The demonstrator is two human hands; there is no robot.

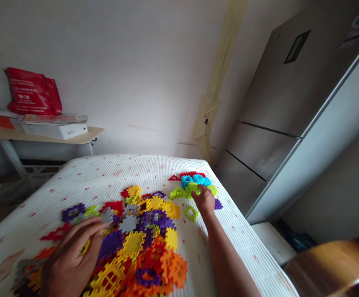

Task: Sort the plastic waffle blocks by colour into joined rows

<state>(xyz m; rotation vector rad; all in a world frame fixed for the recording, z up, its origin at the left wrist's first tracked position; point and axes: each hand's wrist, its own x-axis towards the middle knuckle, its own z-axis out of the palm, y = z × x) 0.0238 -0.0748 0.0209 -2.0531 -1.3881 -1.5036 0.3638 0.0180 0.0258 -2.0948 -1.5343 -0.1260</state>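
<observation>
My right hand (205, 201) reaches to the far right of the table, fingers apart over a stack of lime-green toy building pieces (178, 192). Its fingertips touch or nearly touch the stack; the contact is partly hidden. Turquoise pieces (198, 179) and red pieces (192, 174) are grouped just beyond. A lone lime-green frame piece (192, 213) lies nearer, left of the wrist. Over the left of a mixed pile, my left hand (72, 255) is loosely curved, with a gap between thumb and fingers. Its fingertips are beside a grey piece (107, 215); I see nothing held.
The pile includes a yellow square piece (133, 243), a purple piece (110, 243) and an orange window piece (177, 270). A white spotted cloth (154, 169) covers the table. A refrigerator (260, 123) stands right; a side table (93, 134) with boxes and a red bag (32, 93) stands left.
</observation>
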